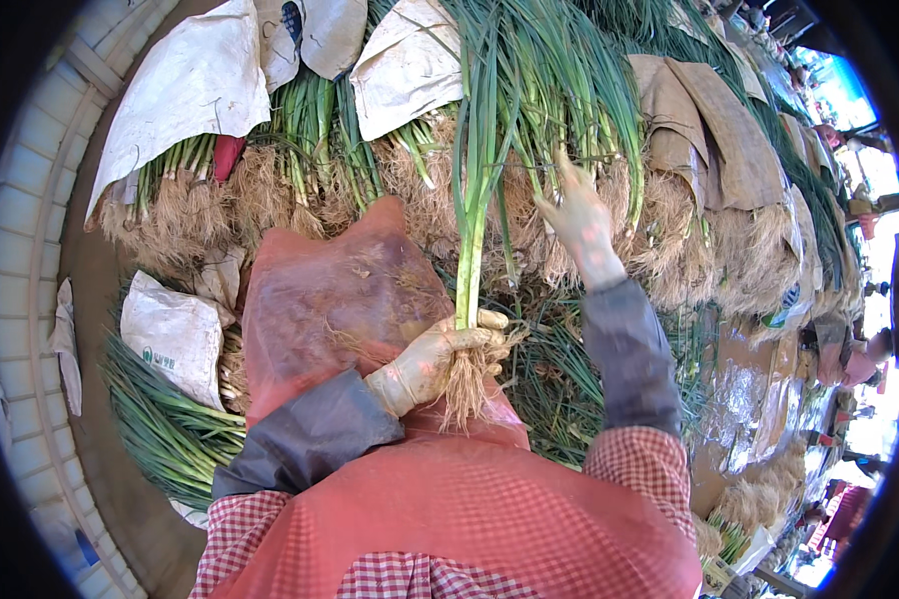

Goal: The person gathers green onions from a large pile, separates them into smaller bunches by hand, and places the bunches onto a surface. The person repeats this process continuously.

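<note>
My left hand (pixel 427 363), in a soiled pale glove, grips a small bunch of long-leafed green allium stalks (pixel 472 262), leeks or green garlic, just above their roots (pixel 468 393). The stalks stand upright over my lap, with their leaves reaching across the heap beyond. My right hand (pixel 580 217), gloved too, is stretched out at the heap of allium stalks (pixel 569 97), with thumb and forefinger apart. Nothing shows clearly between its fingers, and slight blur hides whether they touch a stalk. A translucent red plastic apron (pixel 344 299) with loose root bits covers my lap.
White woven sacks (pixel 187 97) and brown sacking (pixel 708 135) cover parts of the root-fringed row. Another sack-covered bundle (pixel 172 341) lies at left on the brown floor (pixel 94 314), by a pale tiled wall (pixel 19 247). Loose leaves (pixel 554 374) lie right of my lap. A person (pixel 843 359) is far right.
</note>
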`<state>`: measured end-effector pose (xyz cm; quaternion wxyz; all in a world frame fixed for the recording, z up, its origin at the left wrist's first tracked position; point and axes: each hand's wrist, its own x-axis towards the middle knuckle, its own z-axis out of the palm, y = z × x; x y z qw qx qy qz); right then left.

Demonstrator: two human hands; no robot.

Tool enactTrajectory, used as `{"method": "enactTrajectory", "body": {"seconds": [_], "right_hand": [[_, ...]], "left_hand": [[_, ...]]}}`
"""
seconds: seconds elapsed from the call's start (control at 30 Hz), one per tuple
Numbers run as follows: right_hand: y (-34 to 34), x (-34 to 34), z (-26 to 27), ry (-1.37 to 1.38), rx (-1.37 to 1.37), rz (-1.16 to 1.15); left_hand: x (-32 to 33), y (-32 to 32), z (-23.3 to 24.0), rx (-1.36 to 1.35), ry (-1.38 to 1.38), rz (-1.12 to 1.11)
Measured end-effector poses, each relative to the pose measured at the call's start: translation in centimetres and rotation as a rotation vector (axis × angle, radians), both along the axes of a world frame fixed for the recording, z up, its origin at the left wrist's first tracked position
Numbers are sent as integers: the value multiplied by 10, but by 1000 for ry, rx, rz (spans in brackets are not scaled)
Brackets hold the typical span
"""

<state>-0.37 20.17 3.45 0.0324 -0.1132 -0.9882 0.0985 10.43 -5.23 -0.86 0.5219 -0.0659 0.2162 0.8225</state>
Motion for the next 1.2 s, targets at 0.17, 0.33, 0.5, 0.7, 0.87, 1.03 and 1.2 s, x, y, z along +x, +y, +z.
{"method": "enactTrajectory", "body": {"seconds": [0.17, 0.33, 0.5, 0.7, 0.87, 1.03, 1.2], "right_hand": [[-25, -17, 21, -397, -703, 16], [-60, 69, -16, -249, -1219, -165], [-65, 133, -21, 4, -1654, -296], [-7, 197, -13, -294, -1297, -241], [-48, 110, -20, -222, -1453, -259], [-60, 101, -49, 53, -1324, -48], [-35, 178, -23, -206, -1730, -248]], "left_hand": [[-3, 0, 18, -124, 8, 256], [2, 19, 0, -194, 150, 181], [10, 17, 0, -245, 54, 199], [10, 17, 1, -270, 73, 166], [16, 22, -7, -237, 190, 186], [17, 17, -3, -361, 124, 207], [15, 17, -10, -300, 123, 226]]}}
